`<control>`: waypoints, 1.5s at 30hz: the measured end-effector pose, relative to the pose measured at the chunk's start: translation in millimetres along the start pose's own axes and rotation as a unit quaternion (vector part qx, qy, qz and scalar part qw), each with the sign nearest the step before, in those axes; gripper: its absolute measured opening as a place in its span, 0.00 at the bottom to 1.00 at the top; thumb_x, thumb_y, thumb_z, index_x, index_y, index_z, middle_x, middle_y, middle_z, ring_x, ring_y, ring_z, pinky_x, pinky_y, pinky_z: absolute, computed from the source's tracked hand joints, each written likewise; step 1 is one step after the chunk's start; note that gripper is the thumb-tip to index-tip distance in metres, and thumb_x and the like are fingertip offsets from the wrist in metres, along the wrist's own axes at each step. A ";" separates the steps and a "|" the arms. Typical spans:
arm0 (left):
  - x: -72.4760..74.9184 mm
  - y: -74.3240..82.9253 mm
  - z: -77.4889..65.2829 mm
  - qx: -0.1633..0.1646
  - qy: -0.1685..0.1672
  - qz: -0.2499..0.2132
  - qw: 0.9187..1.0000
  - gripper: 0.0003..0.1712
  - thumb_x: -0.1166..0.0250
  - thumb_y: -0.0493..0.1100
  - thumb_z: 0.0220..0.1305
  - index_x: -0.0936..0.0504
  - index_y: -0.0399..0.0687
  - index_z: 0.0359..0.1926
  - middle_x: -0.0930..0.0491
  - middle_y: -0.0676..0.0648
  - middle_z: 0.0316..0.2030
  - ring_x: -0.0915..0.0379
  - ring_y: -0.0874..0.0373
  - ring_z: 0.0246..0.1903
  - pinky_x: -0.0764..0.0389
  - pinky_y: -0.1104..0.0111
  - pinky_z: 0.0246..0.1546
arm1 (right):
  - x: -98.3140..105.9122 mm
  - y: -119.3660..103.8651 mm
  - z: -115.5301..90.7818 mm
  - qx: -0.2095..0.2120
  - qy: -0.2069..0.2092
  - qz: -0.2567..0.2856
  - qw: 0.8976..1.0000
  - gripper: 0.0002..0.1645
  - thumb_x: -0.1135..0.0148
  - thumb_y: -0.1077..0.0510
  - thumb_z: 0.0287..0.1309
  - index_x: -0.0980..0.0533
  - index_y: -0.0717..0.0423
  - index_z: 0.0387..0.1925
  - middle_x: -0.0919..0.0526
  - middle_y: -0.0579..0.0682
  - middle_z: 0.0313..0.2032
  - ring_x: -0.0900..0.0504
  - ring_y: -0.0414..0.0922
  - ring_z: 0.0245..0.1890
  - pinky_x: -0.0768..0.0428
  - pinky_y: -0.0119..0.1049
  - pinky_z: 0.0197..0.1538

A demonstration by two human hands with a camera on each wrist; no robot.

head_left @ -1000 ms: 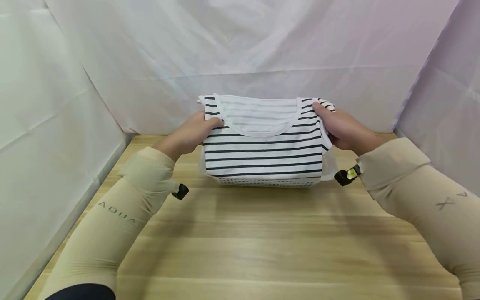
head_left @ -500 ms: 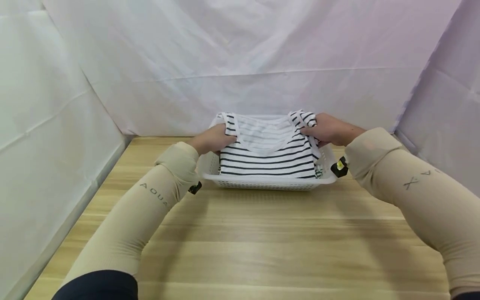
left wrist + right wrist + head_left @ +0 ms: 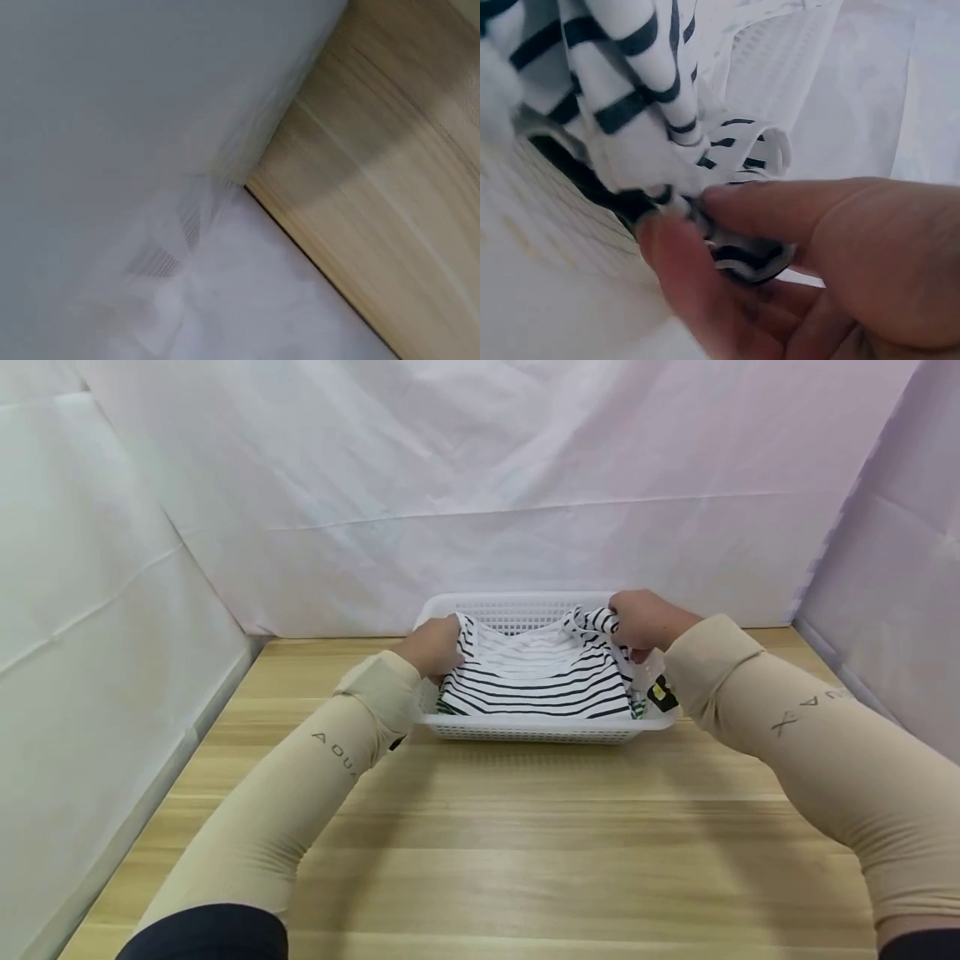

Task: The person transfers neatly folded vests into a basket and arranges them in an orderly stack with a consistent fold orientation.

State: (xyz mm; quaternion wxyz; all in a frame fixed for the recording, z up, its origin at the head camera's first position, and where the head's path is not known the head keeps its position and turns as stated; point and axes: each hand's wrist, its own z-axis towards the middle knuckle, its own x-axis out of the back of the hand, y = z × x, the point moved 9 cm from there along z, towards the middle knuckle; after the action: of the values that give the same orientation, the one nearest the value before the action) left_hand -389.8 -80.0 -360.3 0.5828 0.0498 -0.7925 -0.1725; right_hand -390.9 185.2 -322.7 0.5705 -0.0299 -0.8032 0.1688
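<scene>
A black-and-white striped shirt (image 3: 528, 689) lies folded in a white plastic basket (image 3: 540, 727), its wide neckline toward the back. My left hand (image 3: 433, 647) reaches over the basket's left side and grips the shirt at its left shoulder; its fingertips are mostly hidden. At the other shoulder my right hand (image 3: 645, 622) holds the bunched striped fabric. In the right wrist view the thumb and fingers of the right hand (image 3: 780, 255) pinch a fold of the shirt (image 3: 622, 105) beside the basket wall (image 3: 577, 210). The left wrist view shows a pale, blurred basket side (image 3: 255, 127), without the hand.
Some green-patterned cloth (image 3: 638, 706) shows under the shirt at the basket's right. The basket stands at the back of a wooden table (image 3: 510, 843), in front of a white fabric backdrop (image 3: 510, 552). White sheets (image 3: 90, 610) also hang along both sides.
The shirt has gone down from above the basket into it, with both hands on its shoulders. Both hands have moved inward, and the basket's back wall has come into view.
</scene>
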 end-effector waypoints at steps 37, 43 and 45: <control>-50.1 29.7 -33.0 -0.135 -0.058 0.240 0.959 0.44 0.46 0.74 0.65 0.36 0.58 0.74 0.30 0.45 0.69 0.34 0.43 0.69 0.30 0.44 0.64 | -68.1 -13.3 -44.2 0.173 0.029 -0.255 0.951 0.40 0.51 0.28 0.66 0.30 0.45 0.70 0.33 0.57 0.72 0.39 0.62 0.74 0.63 0.74 0.71; -54.8 27.9 -32.3 -0.126 -0.051 0.238 0.962 0.43 0.47 0.73 0.66 0.36 0.59 0.74 0.32 0.45 0.71 0.38 0.40 0.71 0.32 0.44 0.66 | -78.8 -14.6 -35.9 0.174 0.041 -0.286 0.941 0.40 0.52 0.27 0.66 0.28 0.45 0.68 0.29 0.57 0.70 0.35 0.62 0.72 0.57 0.74 0.71; -56.1 27.1 -33.1 -0.127 -0.054 0.238 0.961 0.43 0.47 0.73 0.66 0.36 0.59 0.74 0.33 0.44 0.71 0.39 0.40 0.71 0.33 0.44 0.67 | -82.3 -16.5 -35.2 0.174 0.040 -0.289 0.940 0.39 0.52 0.28 0.66 0.28 0.46 0.68 0.28 0.57 0.69 0.34 0.62 0.71 0.56 0.73 0.71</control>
State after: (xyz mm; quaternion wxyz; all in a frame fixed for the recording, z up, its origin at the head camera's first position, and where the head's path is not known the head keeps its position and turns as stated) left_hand -337.6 -46.1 -393.6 0.5653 -0.2241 -0.7832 -0.1298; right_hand -327.3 158.2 -382.0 0.6230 0.2965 -0.7117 0.1322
